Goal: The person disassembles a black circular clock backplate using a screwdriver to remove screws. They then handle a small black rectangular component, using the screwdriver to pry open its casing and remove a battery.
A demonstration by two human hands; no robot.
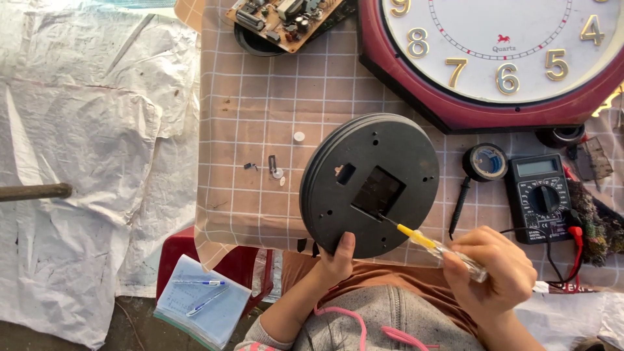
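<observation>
A round black clock body [383, 156] lies face down on the checked cloth, its square movement recess [378, 193] near the middle. My left hand [338, 259] grips its near rim with the thumb on top. My right hand [489, 265] holds a screwdriver [429, 244] with a clear and yellow handle. Its tip reaches the lower right edge of the recess.
A large red octagonal wall clock [455, 110] lies at the back right, a circuit board [283, 19] at the back. A black multimeter [539, 195], a tape roll [485, 162] and a probe [459, 207] sit at right. Small loose parts [276, 170] lie left of the clock body. A notebook with pens [203, 307] rests on a red stool.
</observation>
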